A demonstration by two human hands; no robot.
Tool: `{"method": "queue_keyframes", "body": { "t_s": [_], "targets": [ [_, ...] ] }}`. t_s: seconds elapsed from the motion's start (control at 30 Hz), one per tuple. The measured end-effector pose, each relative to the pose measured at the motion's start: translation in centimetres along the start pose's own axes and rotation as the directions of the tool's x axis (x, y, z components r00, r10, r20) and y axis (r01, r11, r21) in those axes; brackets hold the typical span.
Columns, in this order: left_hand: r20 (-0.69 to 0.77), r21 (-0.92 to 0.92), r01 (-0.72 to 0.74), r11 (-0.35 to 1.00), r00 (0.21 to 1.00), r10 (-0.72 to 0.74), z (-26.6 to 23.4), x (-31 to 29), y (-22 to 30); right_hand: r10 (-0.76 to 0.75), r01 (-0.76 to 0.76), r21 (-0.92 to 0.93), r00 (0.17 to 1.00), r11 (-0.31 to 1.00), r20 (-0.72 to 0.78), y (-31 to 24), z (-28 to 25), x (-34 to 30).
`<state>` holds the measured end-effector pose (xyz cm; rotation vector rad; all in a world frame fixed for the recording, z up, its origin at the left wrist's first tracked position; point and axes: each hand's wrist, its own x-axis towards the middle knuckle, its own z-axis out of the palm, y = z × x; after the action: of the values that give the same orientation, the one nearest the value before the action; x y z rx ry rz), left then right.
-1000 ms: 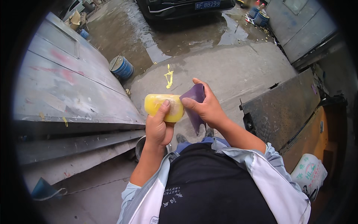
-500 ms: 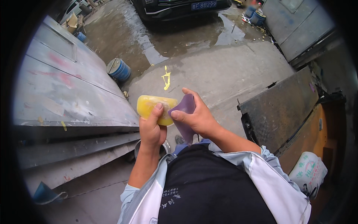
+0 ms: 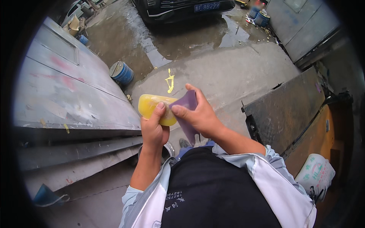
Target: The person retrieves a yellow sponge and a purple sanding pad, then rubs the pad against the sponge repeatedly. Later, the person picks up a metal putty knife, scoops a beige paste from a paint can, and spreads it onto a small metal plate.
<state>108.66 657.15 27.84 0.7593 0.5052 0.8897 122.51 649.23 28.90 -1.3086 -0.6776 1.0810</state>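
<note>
Being gripped in the left hand (image 3: pixel 153 131) is 1 yellow pad (image 3: pixel 148 106), and 1 kinda bent purple sheet (image 3: pixel 187 127) is pinched in the right hand (image 3: pixel 201 117), overlapping the pad's end.

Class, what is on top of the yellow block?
The left thumb rests on the block; the purple sheet overlaps its right end. What the sheet covers is hidden.

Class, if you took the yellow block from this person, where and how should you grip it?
The yellow block is best pinched, I'd judge, at its rounded left end, coming from the left: that end juts out free, while the left hand grips the near side and the purple sheet in the right hand hides its right end.
</note>
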Motion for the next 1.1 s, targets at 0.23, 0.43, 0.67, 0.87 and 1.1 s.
{"method": "queue_keyframes", "body": {
  "t_s": [0.23,0.43,0.67,0.87,1.1],
  "targets": [
    [0.017,-0.004,0.007,1.0,1.0,-0.007,0.5,-0.7,-0.1,-0.078,0.089,0.05,0.98,0.995,-0.181,-1.3,-2.4,4.3],
    [-0.061,0.035,-0.018,0.999,0.998,0.02,0.9,-0.4,0.5,-0.161,0.138,-0.133,0.971,0.981,-0.177,-1.1,-3.8,1.3],
    [-0.109,0.048,-0.02,0.999,0.994,0.026,2.3,-1.2,-0.4,-0.294,0.208,-0.427,0.944,0.88,-0.148,-1.5,-1.5,1.3],
    [-0.028,0.182,-0.067,0.981,0.997,0.073,2.0,-1.7,-0.9,-0.27,0.187,-0.28,0.916,0.942,-0.297,-3.7,-3.3,2.7],
    [0.165,0.42,-0.107,0.901,0.986,0.04,2.4,-2.5,-1.1,-0.636,0.481,-0.668,0.772,0.568,0.014,-1.8,0.9,2.5]
  ]
}}
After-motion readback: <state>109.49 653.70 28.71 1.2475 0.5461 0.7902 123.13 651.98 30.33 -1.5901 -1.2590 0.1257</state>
